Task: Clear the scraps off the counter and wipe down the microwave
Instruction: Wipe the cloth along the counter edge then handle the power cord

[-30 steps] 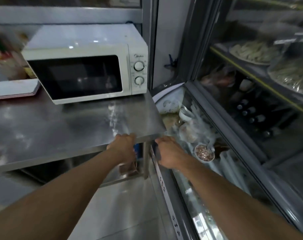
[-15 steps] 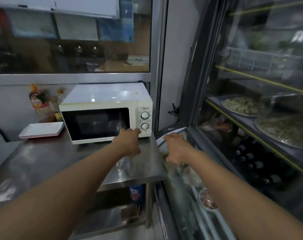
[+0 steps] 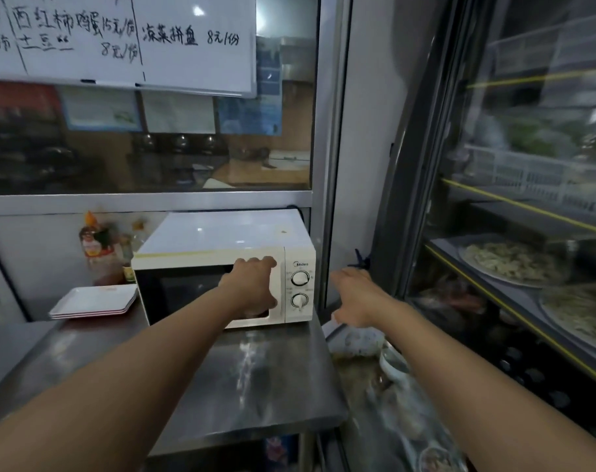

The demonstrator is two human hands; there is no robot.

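A: Where is the microwave [image 3: 221, 267]?

B: At the back of the steel bench [image 3: 174, 376], beside stacked white trays [image 3: 94, 301]. The left hand [image 3: 254, 289] has its fingers curled against the door's right edge. The right hand [image 3: 356, 299] reaches past the bench corner, relaxed and holding nothing.

A: What might go wrong?

B: No cloth shows in either hand, so wiping would likely just smear. A tug on the door could shift the oven toward the bench edge, and a speck sits on its top.

A: Any writing?

B: "Midea" above the dials [image 3: 300, 289]. The whiteboard [image 3: 119, 39] lists handwritten Chinese dishes, with prices of 8 and 15 yuan.
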